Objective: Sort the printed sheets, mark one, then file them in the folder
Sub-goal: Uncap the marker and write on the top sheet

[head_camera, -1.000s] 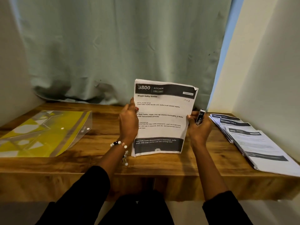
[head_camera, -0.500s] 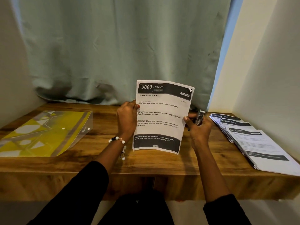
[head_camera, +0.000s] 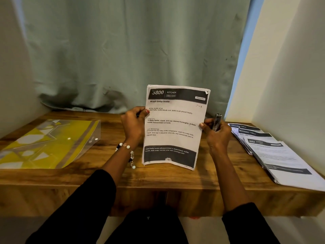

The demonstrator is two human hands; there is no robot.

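Note:
I hold a small stack of printed sheets (head_camera: 174,127) upright, its bottom edge resting on the wooden desk (head_camera: 158,176). The top sheet reads "3800 Kitchen, Wash baby bottle" and bears a handwritten mark near its upper right. My left hand (head_camera: 134,125) grips the stack's left edge. My right hand (head_camera: 215,132) pinches the right edge with the thumb and also holds a small dark, metallic object (head_camera: 217,122), possibly a stapler. A yellow and clear plastic folder (head_camera: 47,143) lies flat at the desk's left.
A fanned pile of more printed sheets (head_camera: 277,154) lies at the desk's right, beside the white wall (head_camera: 290,76). A grey-green curtain (head_camera: 131,50) hangs behind the desk. Another wall closes the left side.
The stack has shifted slightly right and tilted, its lower edge now on the desk. My left hand slid a little higher along the left edge.

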